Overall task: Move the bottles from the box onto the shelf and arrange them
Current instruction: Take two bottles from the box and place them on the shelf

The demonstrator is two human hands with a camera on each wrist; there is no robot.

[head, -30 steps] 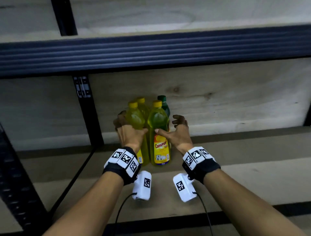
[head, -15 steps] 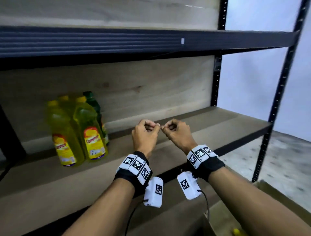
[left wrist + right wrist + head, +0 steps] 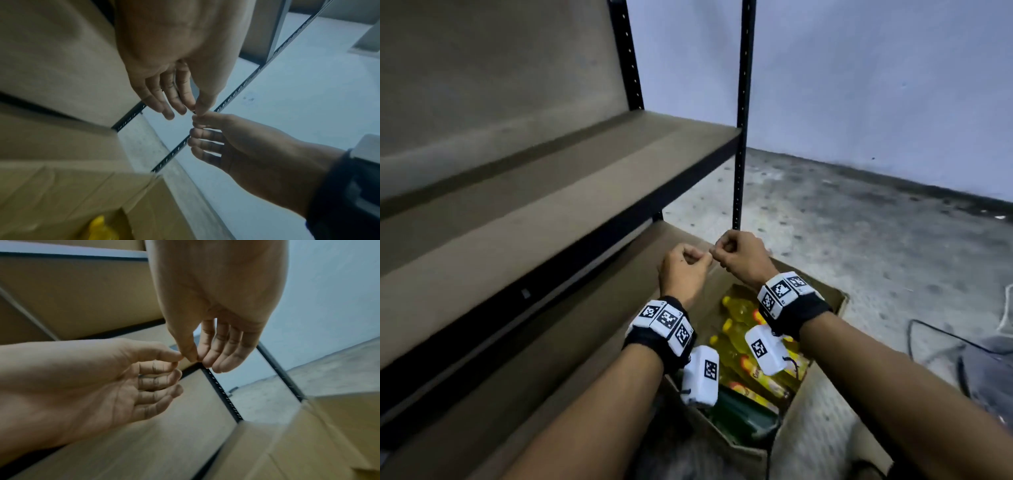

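A cardboard box (image 3: 837,303) stands open on the floor at the shelf's right end. Several yellow bottles (image 3: 738,315) lie in it, with a dark green bottle (image 3: 743,411) at the near end. My wrists and cameras hide part of them. My left hand (image 3: 683,270) and right hand (image 3: 743,257) hover side by side above the box's far edge. Both are empty, with fingers loosely curled and thumb tips touching. The wrist views show the same relaxed left hand (image 3: 170,97) and right hand (image 3: 216,345). The brown shelf board (image 3: 551,212) to the left is bare here.
A black perforated upright (image 3: 741,137) marks the shelf's front right corner, just beyond my hands. A lower shelf board (image 3: 571,335) runs beside the box. Grey concrete floor (image 3: 876,240) stretches right, with black cables (image 3: 945,346) lying on it.
My hands let go of the yellow bottles standing on the shelf, came together, and moved right and down over the box. The view swung with them, so the shelved bottles are out of sight.
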